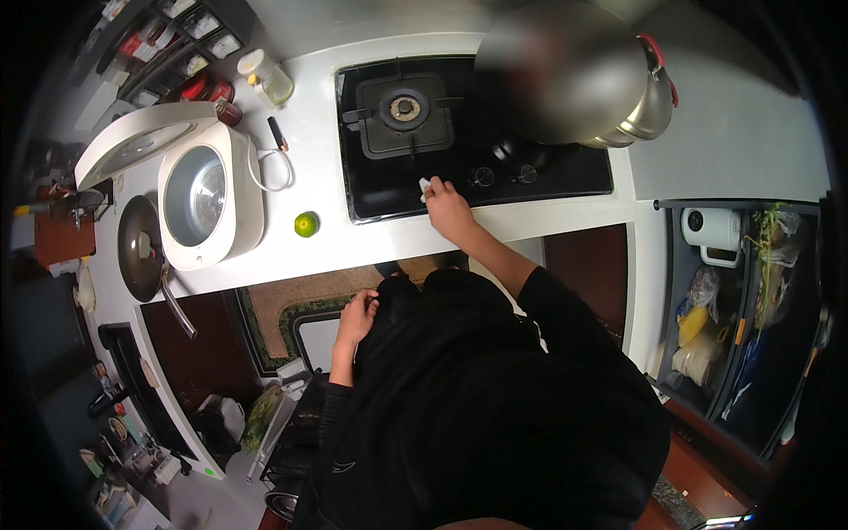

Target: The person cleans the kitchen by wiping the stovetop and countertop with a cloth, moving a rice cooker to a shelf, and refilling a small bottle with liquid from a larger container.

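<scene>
My right hand (pixel 447 204) rests at the front edge of a black glass gas hob (pixel 391 189), its fingers closed on a small white cloth or tissue (pixel 424 188). To the right of it are the two control knobs (pixel 505 175); behind it stands the left burner (pixel 405 108) with its pan support. My left hand (pixel 358 318) hangs low beside my body, in front of the counter, with its fingers slightly curled and nothing visible in them. A green citrus fruit (pixel 306 224) lies on the white counter (pixel 331 252), left of the hob.
An open rice cooker (pixel 244 199) stands on the left, beside a pan lid (pixel 138 252). Behind it are a black-handled tool (pixel 277 134), bottles (pixel 268 79) and spice racks. A large steel pot (pixel 646 109) stands at the hob's right. A shelf unit (pixel 669 278) holds a kettle.
</scene>
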{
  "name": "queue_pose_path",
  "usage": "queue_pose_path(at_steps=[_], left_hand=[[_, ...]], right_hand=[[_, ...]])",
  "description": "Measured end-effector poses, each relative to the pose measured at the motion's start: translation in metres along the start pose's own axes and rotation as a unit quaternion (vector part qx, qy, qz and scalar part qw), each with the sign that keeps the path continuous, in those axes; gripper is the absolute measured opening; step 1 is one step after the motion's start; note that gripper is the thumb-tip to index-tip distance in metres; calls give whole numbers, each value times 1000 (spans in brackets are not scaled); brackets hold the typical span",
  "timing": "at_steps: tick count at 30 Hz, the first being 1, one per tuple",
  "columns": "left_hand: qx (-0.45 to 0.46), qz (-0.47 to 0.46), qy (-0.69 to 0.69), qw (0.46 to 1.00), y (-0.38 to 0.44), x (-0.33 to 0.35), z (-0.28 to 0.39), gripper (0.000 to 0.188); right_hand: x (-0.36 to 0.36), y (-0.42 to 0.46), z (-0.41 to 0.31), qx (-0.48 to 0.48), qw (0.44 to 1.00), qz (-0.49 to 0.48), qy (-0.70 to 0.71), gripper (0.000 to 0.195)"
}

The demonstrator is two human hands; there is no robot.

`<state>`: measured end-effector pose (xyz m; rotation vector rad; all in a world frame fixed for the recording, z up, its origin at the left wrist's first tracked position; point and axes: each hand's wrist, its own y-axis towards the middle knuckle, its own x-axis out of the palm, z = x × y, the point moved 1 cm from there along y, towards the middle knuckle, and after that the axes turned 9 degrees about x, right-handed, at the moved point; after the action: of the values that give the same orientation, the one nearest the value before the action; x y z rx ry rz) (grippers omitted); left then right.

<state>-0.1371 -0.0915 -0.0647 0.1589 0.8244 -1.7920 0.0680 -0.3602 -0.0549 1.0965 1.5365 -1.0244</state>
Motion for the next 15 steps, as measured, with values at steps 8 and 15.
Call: queue_pose_path(at_steps=[8, 15], left_hand=[[6, -3, 3, 1000, -7, -28, -28, 22], [42, 3, 11, 999, -11, -44, -76, 20]], right_hand=[[32, 37, -112, -37, 995, 17, 95, 14], [10, 25, -124, 82, 852, -122, 503, 25]])
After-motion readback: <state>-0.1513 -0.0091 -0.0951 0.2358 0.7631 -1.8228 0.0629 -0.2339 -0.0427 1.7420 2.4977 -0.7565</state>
